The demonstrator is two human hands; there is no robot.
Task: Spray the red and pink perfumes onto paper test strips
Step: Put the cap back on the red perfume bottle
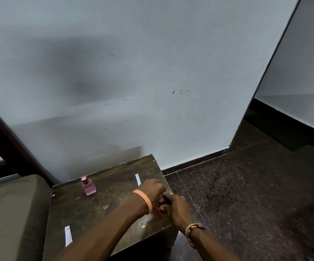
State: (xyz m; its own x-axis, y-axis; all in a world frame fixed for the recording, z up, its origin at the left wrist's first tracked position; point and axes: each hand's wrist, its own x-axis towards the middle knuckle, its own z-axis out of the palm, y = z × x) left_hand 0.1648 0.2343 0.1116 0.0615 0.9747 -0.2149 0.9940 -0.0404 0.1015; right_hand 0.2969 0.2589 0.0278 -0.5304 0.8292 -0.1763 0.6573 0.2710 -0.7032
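Both hands meet at the right edge of the tabletop (103,208), fingers curled inward around a small red perfume bottle (161,205). The left hand (152,193) covers the bottle from above and behind; the right hand (177,209) closes on it from the near side. Only slivers of red glass show between the fingers, so the bottle's shape and whether its cap is on cannot be read; it appears to sit on or just above the surface.

Left wrist carries a peach-coloured band (143,199). Right wrist carries a woven dark and cream bracelet (193,231); a ring (171,194) shows on one finger.

One white paper test strip (138,179) lies flat just behind the left hand, its near end hidden under the knuckles. A second paper test strip (68,235) lies flat at the near left corner of the tabletop, well apart from the hands, partly crossed by the left forearm.

The pink perfume bottle (88,186) stands upright near the far left edge, cap on, untouched, well apart from both hands.

The tabletop is dark, worn wood and stands against a pale wall (152,72). A grey cushioned surface (11,213) adjoins it on the left. Dark speckled stone floor (256,194) lies to the right.
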